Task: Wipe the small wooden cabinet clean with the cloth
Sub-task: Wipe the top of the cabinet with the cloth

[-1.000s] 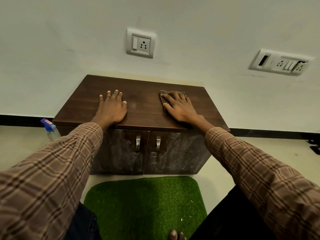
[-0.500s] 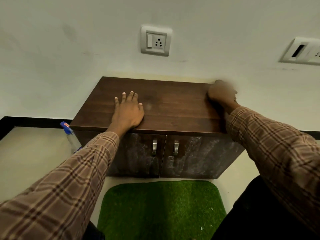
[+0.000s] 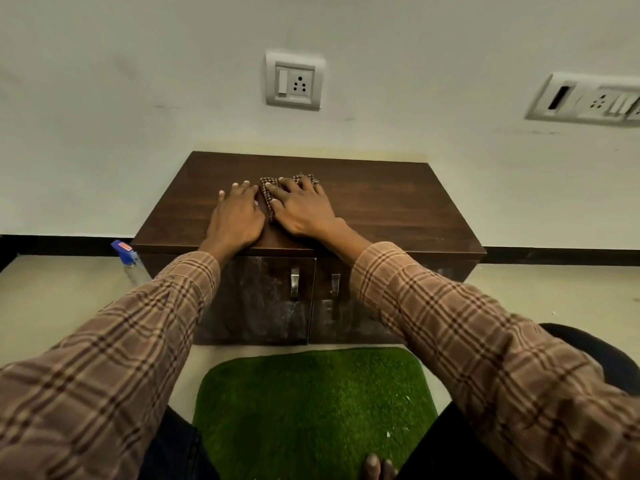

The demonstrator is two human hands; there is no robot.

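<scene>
A small dark wooden cabinet (image 3: 388,209) with two doors and metal handles stands against the wall. On its top, near the middle, lies a brown checked cloth (image 3: 267,188). My right hand (image 3: 304,209) presses flat on the cloth, fingers spread, covering most of it. My left hand (image 3: 237,216) lies flat on the bare cabinet top just left of the cloth, its fingertips beside the cloth's edge, holding nothing.
A spray bottle with a blue cap (image 3: 129,261) stands on the floor at the cabinet's left side. A green grass-like mat (image 3: 311,403) lies in front of the cabinet. Wall sockets (image 3: 294,81) sit above it. Toes (image 3: 377,465) show at the bottom edge.
My right hand has slid the cloth from the cabinet's far right corner back to the middle, next to my left hand. The left hand has stayed flat on the top.
</scene>
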